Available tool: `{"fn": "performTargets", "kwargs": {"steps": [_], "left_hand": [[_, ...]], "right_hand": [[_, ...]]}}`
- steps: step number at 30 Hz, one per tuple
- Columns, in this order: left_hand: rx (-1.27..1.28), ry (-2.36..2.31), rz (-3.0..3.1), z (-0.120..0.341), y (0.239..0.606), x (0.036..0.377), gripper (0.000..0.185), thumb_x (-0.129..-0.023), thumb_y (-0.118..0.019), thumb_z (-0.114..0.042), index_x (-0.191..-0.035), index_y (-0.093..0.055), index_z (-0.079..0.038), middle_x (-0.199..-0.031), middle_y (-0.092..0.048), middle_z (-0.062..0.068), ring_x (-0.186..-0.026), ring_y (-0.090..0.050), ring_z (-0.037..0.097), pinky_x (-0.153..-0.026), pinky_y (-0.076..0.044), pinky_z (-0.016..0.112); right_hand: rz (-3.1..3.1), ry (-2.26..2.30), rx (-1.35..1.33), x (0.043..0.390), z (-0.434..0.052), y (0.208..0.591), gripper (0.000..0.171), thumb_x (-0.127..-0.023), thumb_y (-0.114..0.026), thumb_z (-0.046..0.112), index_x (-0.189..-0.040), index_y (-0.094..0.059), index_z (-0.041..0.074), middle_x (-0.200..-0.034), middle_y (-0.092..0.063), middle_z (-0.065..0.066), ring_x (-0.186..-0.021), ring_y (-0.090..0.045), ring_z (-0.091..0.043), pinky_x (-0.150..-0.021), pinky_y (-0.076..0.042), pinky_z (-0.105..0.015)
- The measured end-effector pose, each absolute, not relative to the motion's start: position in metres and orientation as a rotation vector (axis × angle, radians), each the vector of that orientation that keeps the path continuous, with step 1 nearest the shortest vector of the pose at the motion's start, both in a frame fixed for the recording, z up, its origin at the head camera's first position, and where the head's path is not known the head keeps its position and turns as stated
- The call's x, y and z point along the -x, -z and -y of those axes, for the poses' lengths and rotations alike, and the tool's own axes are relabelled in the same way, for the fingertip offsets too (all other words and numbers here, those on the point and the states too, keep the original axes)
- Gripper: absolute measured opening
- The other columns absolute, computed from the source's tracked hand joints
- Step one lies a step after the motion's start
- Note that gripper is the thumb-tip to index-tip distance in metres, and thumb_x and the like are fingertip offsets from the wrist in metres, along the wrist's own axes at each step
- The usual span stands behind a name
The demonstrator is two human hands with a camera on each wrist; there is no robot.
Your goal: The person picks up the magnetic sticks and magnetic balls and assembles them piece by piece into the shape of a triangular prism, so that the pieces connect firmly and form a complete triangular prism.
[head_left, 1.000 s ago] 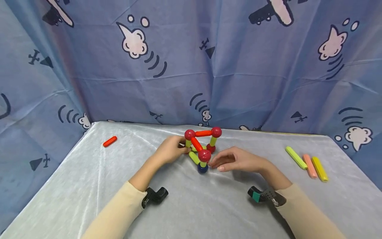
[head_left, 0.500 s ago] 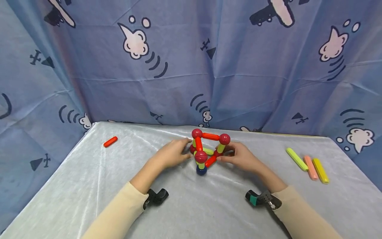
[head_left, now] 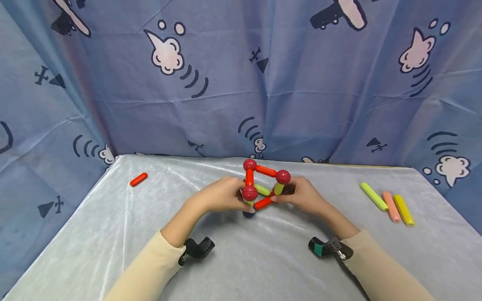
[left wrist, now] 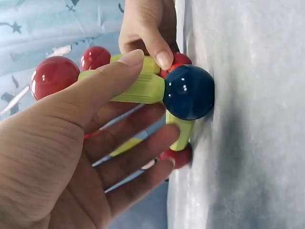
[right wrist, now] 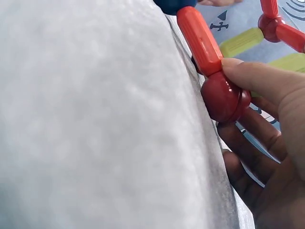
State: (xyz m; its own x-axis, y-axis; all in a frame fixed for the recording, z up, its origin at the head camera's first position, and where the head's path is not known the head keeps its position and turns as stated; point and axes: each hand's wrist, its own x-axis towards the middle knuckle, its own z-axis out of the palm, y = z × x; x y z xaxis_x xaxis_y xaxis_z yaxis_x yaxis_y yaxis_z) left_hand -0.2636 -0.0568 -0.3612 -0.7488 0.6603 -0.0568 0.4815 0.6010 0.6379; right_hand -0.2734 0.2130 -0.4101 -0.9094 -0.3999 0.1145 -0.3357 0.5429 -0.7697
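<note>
Gripping rod-and-ball frame (head_left: 263, 186) | left hand (head_left: 220, 195) fingers clamped | right hand (head_left: 303, 194) fingers pinching corner ball

both arms come in from the near edge in cream sleeves, forearms angled inward so the hands meet at the middle. the left hand (head_left: 220, 196) lies palm toward the right, thumb stretched along the top and the fingers (left wrist: 143, 143) extended and slightly curved beneath, pinching what lies between them. the right hand (head_left: 303, 195) faces it from the right, its thumb (right wrist: 257, 78) pressed forward and the other fingers loosely curled below. a black strap-on device sits under each wrist, the right one with a teal patch.
</note>
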Motion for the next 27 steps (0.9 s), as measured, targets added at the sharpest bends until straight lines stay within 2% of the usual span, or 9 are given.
{"fn": "performTargets", "kwargs": {"steps": [4,15,22,27], "left_hand": [[-0.939,-0.981,-2.493,0.059,0.366,0.270,0.020,-0.080,-0.086,-0.018,-0.095,-0.074,-0.011,-0.082,-0.073,-0.003,-0.071,-0.064,0.009,-0.070,-0.054,0.025],[-0.999,-1.060,-2.549,0.062,0.375,0.279,0.017,-0.084,-0.082,-0.017,-0.099,-0.078,-0.010,-0.085,-0.077,-0.001,-0.081,-0.070,0.011,-0.071,-0.054,0.022],[-0.969,-1.097,-2.554,0.065,0.379,0.284,0.014,-0.084,-0.083,-0.019,-0.096,-0.078,-0.011,-0.081,-0.075,-0.003,-0.070,-0.061,0.006,-0.067,-0.050,0.021],[-0.977,-1.096,-2.559,0.065,0.377,0.284,0.013,-0.085,-0.082,-0.018,-0.095,-0.077,-0.012,-0.081,-0.075,-0.002,-0.070,-0.061,0.007,-0.066,-0.050,0.022]], "right_hand": [[-2.719,1.323,0.615,0.273,-0.212,0.411,0.021,-0.080,-0.086,0.019,-0.094,-0.073,0.010,-0.086,-0.072,-0.004,-0.078,-0.064,-0.019,-0.072,-0.054,-0.027],[-2.697,1.437,0.550,0.272,-0.210,0.419,0.026,-0.078,-0.088,0.020,-0.094,-0.073,0.006,-0.083,-0.071,-0.008,-0.072,-0.063,-0.018,-0.065,-0.054,-0.025],[-2.672,1.472,0.526,0.270,-0.211,0.419,0.027,-0.078,-0.088,0.020,-0.095,-0.072,0.006,-0.084,-0.069,-0.008,-0.073,-0.061,-0.017,-0.064,-0.053,-0.026],[-2.676,1.464,0.500,0.270,-0.212,0.418,0.028,-0.079,-0.088,0.022,-0.094,-0.071,0.006,-0.083,-0.068,-0.007,-0.072,-0.059,-0.018,-0.063,-0.052,-0.026]]}}
